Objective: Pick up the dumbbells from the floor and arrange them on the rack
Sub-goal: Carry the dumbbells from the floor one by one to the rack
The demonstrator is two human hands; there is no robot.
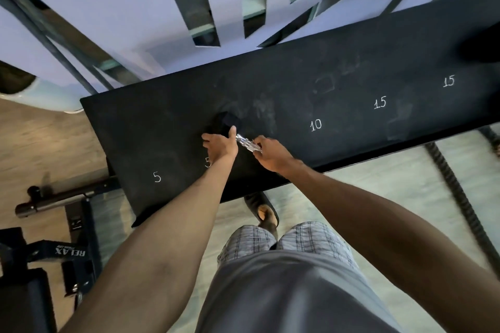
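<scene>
A black dumbbell (244, 141) with a shiny knurled handle lies on the black rack shelf (297, 94), near the second chalked "5". Its far head (228, 120) is black and hard to tell from the shelf. My left hand (219, 144) rests against that head with the thumb up beside the handle. My right hand (270, 154) grips the near end of the handle, hiding the near head.
The shelf carries chalk marks 5, 5, 10, 15, 15 from left to right. A barbell end (29, 204) and a black bench with a strap stand on the floor at the left. A thick rope (457, 192) lies at the right. My sandalled foot (263, 212) shows under the shelf edge.
</scene>
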